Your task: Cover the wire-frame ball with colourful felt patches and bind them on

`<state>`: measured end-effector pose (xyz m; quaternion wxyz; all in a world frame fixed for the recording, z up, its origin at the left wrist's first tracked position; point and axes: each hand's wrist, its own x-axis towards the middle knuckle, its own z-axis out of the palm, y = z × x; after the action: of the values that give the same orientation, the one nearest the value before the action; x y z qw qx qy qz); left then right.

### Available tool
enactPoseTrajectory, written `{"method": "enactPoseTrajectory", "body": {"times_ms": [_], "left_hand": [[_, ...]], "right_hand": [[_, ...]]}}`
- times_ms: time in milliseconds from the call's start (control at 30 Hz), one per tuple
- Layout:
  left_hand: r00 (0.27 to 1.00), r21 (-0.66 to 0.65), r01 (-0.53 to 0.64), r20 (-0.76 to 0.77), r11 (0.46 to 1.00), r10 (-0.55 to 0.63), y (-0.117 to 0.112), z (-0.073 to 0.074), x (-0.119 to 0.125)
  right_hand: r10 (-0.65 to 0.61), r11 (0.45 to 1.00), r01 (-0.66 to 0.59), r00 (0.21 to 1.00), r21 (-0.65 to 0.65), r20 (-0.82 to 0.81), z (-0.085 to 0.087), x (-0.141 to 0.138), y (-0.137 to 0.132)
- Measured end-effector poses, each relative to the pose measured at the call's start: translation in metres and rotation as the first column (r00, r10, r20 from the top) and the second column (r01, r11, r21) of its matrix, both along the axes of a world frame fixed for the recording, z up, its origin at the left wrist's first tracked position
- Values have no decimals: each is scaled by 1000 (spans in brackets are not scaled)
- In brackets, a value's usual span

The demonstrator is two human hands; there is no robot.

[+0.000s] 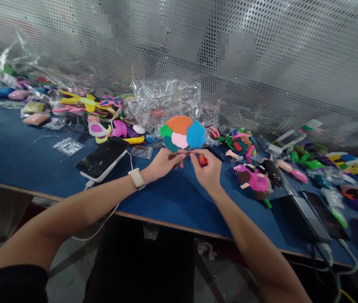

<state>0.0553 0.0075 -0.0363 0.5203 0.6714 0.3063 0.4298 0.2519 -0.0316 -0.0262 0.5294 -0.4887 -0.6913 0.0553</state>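
Observation:
A flat, rounded piece of modelling clay [179,139] with orange, blue, pink, green and teal patches is held upright over the blue table. My left hand [163,163], with a pale band on its wrist, pinches near the piece's lower edge. From the other side, the thumb and finger of my right hand [209,170] close on the same edge, and the fingertips of both hands nearly meet. A small red lump [202,160] shows in the curled fingers of my right hand. The exact grip point is too small to make out.
A phone on a white power bank [103,160] lies left with a cable. Behind are clear plastic wrappers [166,97] and coloured clay pieces. At right sit a pink clay figure [255,181], a dark device [305,216] and a bottle [295,134]. Perforated metal [179,50] rises behind.

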Motion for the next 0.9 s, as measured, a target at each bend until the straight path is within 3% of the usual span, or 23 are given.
{"method": "enactPoseTrajectory", "body": {"times_ms": [333, 400, 533, 700, 900], "left_hand": [[999, 9, 15, 51, 1000, -16, -2, -4, 4], [999, 29, 8, 46, 1000, -9, -1, -4, 3], [999, 64, -20, -48, 998, 23, -1, 0, 0], [988, 125, -38, -142, 991, 56, -3, 5, -3], [984, 122, -72, -152, 990, 90, -3, -1, -2]], "right_hand": [[-61, 991, 21, 951, -135, -304, -1, -2, 5], [-51, 969, -53, 913, -242, -405, -4, -3, 7], [-13, 869, -264, 834, -419, -552, -9, -6, 9], [31, 853, -338, 794, -399, -607, -8, -7, 6], [78, 896, -280, 863, -344, -499, -12, -7, 5]]}}
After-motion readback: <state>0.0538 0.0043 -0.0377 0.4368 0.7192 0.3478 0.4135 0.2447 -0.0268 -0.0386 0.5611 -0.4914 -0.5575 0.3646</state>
